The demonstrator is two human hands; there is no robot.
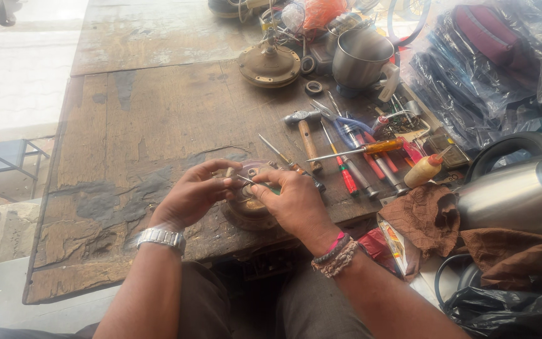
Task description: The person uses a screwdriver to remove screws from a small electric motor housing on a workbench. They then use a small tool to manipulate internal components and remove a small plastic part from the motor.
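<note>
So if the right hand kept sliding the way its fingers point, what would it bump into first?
Probably the left hand: the right hand points left across the round metal part, fingertips nearly meeting. Depth is hard to judge.

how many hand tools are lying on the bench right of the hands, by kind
hammer: 1
orange-handled screwdriver: 1
red-handled screwdriver: 1
blue-handled pliers or snips: 1
Total: 4 clearly told apart; a few more shafts lie mixed in and are too cluttered to sort.
Both the left hand and the right hand hold a round metal part at the bench edge.
</note>
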